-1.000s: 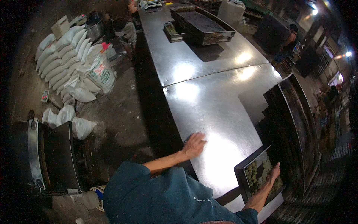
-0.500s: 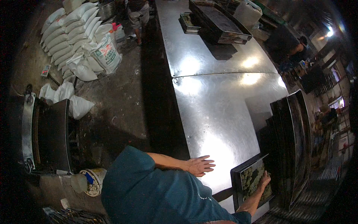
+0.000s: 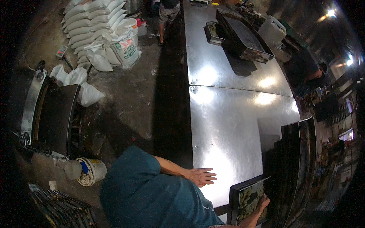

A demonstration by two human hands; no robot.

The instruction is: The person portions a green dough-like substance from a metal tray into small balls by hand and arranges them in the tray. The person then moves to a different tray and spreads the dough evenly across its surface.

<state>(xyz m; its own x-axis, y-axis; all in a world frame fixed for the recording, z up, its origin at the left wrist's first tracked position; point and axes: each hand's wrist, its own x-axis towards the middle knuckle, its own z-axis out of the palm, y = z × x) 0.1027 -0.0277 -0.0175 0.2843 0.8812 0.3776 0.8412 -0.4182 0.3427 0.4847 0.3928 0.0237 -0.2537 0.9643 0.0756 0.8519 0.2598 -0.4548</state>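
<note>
My left hand (image 3: 201, 177) is held out with its fingers spread, palm down on or just above the shiny metal table (image 3: 228, 140); nothing is in it. At the table's near right stands a dark rectangular tray (image 3: 234, 201) with rows of greenish, rounded lumps (image 3: 247, 199), perhaps dough. My right hand (image 3: 263, 203) reaches across this tray to its right side, fingers bent down among the lumps. Whatever those fingers pinch is too small and dark to make out.
Tall dark trays (image 3: 298, 159) stand on edge at the right. A long metal pan (image 3: 247, 34) and a small tray (image 3: 215, 33) lie farther up the table. White sacks (image 3: 95, 26) are piled at far left; a bucket (image 3: 97, 170) stands behind my left arm. Another person (image 3: 167, 13) stands beyond.
The view has shifted, so the scene sits lower and farther right. My left hand stays spread at the table; my right hand remains over the tray, its fingers more bent.
</note>
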